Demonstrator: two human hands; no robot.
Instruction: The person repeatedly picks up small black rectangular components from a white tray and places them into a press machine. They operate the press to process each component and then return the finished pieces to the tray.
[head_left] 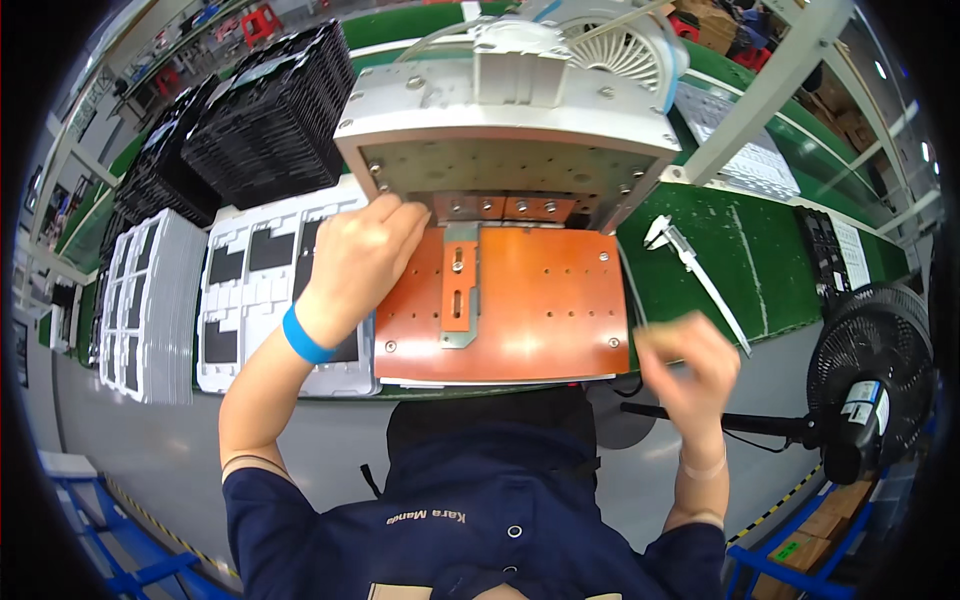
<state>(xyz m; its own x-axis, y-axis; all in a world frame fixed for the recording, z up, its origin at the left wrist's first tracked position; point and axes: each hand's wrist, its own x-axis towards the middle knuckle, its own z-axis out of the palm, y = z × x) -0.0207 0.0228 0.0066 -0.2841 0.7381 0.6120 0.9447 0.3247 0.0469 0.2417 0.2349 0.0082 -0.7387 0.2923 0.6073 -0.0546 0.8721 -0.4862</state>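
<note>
One orange plate (555, 290) on my feed, near side of the press (430, 112). Left hand (362, 252) has fingers bunched at its far left corner, right hand (692, 368)'s a half-curled blur just off its right edge. Can't tell if either's gripping anything.

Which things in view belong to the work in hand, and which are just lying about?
Apparently in use:
- orange plate, between left hand and right hand
- metal frame
- white tray

Apparently aside:
- caliper
- black fan
</note>
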